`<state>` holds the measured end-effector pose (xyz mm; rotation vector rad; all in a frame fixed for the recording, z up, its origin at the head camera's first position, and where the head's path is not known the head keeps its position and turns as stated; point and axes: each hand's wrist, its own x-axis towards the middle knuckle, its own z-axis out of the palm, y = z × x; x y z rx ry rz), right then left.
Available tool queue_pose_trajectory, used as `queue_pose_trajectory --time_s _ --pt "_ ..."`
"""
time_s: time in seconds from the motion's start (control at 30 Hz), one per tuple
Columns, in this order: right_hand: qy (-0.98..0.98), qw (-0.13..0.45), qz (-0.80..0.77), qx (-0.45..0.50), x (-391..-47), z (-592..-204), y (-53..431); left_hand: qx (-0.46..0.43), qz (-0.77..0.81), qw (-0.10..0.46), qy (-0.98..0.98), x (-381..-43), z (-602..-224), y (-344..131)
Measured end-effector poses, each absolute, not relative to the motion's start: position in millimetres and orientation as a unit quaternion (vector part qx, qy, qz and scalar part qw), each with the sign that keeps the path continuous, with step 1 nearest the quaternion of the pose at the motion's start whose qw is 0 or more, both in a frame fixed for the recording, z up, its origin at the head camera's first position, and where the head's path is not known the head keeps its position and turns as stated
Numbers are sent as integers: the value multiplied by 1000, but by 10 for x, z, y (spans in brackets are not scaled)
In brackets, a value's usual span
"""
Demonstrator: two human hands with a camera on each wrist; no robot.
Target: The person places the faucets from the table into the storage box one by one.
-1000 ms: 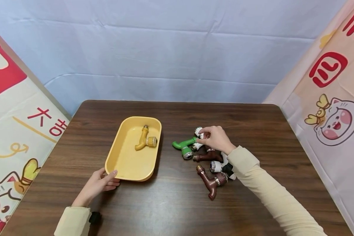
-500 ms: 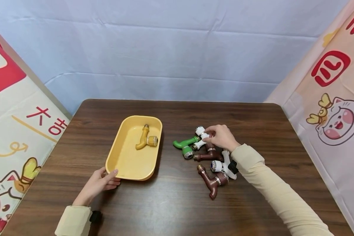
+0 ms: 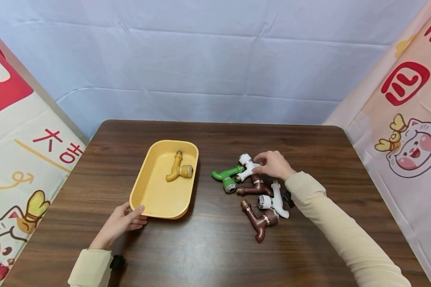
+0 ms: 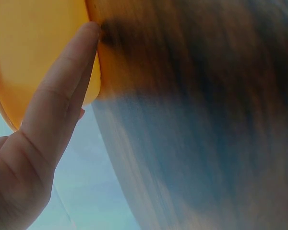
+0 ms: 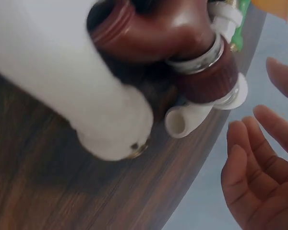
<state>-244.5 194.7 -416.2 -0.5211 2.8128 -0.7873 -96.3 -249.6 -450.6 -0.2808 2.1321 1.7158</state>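
My left hand [image 3: 119, 224] holds the near-left corner of a yellow tray [image 3: 158, 203], thumb over the rim and fingers at its outside. A yellow tap [image 3: 175, 170] lies inside the tray. Beside the far white tap [image 3: 250, 169], my right hand [image 3: 275, 165] hovers with thumb and fingers apart. The right wrist view shows that hand [image 5: 261, 177] with relaxed fingers and nothing between them. Under and around it lie a green tap [image 3: 223, 175], a brown tap [image 3: 256, 190], a second white tap [image 3: 278, 201] and a nearer brown tap [image 3: 256, 223].
Everything stands on a dark wood-grain table [image 3: 208, 255]. A pale cloth wall [image 3: 215, 71] rises behind its far edge, and printed cloths flank both sides. In the right wrist view, the white tap [image 5: 86, 81] and brown tap [image 5: 163, 33] loom close to the camera.
My right hand has drawn back to the right, off the far white tap, its fingertips spreading and uncovering more of that tap. My left hand stays on the tray.
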Motion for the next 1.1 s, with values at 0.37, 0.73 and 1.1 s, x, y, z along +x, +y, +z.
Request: queue_pose_trajectory --time_s 0.37,0.73,1.1 --pt "944 118 -247 -185 -2577 -4223 2004 -97 608 194 763 -960 -4509 -2507" --pt "943 127 -233 -201 -2732 -4240 2000 -87 616 189 760 -956 -4495 -2503" --pt "931 165 -249 -209 -2829 -4280 1980 -91 609 191 765 -957 -4496 -2508"
